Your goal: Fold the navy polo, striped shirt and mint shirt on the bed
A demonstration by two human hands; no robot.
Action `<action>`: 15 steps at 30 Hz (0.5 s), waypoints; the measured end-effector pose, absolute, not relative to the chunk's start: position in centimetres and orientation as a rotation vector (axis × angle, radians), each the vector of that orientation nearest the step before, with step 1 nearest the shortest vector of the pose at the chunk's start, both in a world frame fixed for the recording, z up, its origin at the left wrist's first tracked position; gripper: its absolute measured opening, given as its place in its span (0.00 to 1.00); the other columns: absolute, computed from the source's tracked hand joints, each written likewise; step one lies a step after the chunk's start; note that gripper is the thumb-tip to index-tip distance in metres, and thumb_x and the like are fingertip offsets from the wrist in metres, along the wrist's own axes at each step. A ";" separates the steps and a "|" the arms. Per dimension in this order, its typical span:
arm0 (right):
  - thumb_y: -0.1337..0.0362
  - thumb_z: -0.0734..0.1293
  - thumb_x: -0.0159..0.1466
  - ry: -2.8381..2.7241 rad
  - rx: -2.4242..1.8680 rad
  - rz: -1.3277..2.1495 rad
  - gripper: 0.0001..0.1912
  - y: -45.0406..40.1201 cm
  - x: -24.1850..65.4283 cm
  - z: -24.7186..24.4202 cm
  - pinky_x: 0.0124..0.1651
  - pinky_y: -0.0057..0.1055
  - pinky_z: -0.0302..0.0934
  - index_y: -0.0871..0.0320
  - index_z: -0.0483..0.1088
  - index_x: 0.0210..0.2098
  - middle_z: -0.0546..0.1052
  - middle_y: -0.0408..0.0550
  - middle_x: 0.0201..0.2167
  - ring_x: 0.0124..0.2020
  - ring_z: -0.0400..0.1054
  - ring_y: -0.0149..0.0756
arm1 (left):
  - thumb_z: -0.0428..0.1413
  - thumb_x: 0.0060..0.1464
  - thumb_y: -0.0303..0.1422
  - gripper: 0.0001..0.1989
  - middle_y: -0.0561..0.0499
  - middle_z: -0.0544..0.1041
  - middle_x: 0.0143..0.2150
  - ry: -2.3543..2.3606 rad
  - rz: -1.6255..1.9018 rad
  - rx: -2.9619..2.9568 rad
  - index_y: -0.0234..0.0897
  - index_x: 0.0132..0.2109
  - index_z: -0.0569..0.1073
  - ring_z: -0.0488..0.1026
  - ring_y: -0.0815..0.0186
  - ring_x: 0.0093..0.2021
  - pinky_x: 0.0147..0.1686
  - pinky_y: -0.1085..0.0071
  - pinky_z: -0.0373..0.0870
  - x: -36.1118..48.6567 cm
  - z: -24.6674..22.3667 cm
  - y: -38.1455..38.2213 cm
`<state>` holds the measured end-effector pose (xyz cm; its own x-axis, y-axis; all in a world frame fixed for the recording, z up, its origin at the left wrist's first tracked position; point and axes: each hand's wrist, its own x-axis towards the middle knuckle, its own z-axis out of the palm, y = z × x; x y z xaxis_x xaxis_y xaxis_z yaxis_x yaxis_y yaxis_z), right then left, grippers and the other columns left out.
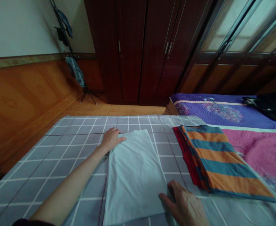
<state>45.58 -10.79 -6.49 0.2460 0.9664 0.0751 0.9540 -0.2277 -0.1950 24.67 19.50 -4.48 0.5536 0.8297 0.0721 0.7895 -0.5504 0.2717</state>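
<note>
White folded cloth (134,175) mid grey checked bedsheet (58,163), squared to grid. Left hand (112,139) open, flat on far-left corner; right hand (183,204) open at near-right edge, likely pinning it flat. Striped folded cloth (219,161) apart, toward right edge.

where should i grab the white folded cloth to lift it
Probably by its two short ends, coming from above. The folded white cloth lies flat and rectangular on the grey checked bedsheet, so the left hand, already at the far corner, and the right hand, beside the near edge, could likely pinch and lift it level.
</note>
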 end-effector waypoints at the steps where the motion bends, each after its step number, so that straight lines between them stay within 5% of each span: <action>1: 0.54 0.66 0.59 -1.771 -2.363 0.114 0.11 -10.7 45.2 -6.4 0.23 0.28 0.51 0.54 0.64 0.30 0.72 0.40 0.20 0.22 0.70 0.37 | 0.58 0.50 0.46 0.20 0.43 0.75 0.43 1.357 0.272 2.571 0.36 0.44 0.73 0.70 0.55 0.47 0.46 0.65 0.63 25.1 -4.5 19.8; 10: 0.59 0.61 0.56 -1.373 -2.337 0.648 0.08 -9.6 43.9 -5.4 0.27 0.29 0.46 0.56 0.63 0.24 0.68 0.41 0.18 0.21 0.62 0.33 | 0.58 0.44 0.37 0.09 0.49 0.76 0.36 1.223 0.241 2.393 0.38 0.34 0.73 0.72 0.58 0.38 0.36 0.70 0.63 26.6 -4.4 21.2; 12: 0.62 0.61 0.53 -1.239 -2.183 0.777 0.07 -9.4 43.8 -5.5 0.26 0.28 0.47 0.58 0.66 0.30 0.65 0.39 0.18 0.21 0.59 0.30 | 0.57 0.44 0.37 0.11 0.49 0.76 0.35 1.201 0.271 2.318 0.37 0.35 0.73 0.72 0.59 0.38 0.36 0.70 0.63 26.8 -4.5 21.3; 15: 0.63 0.63 0.48 -1.014 -1.908 0.967 0.24 -9.2 43.7 -5.3 0.24 0.26 0.48 0.63 0.67 0.45 0.60 0.34 0.16 0.19 0.56 0.28 | 0.58 0.41 0.41 0.15 0.50 0.76 0.33 1.147 0.293 2.174 0.35 0.34 0.73 0.72 0.60 0.36 0.34 0.71 0.63 27.2 -4.5 21.2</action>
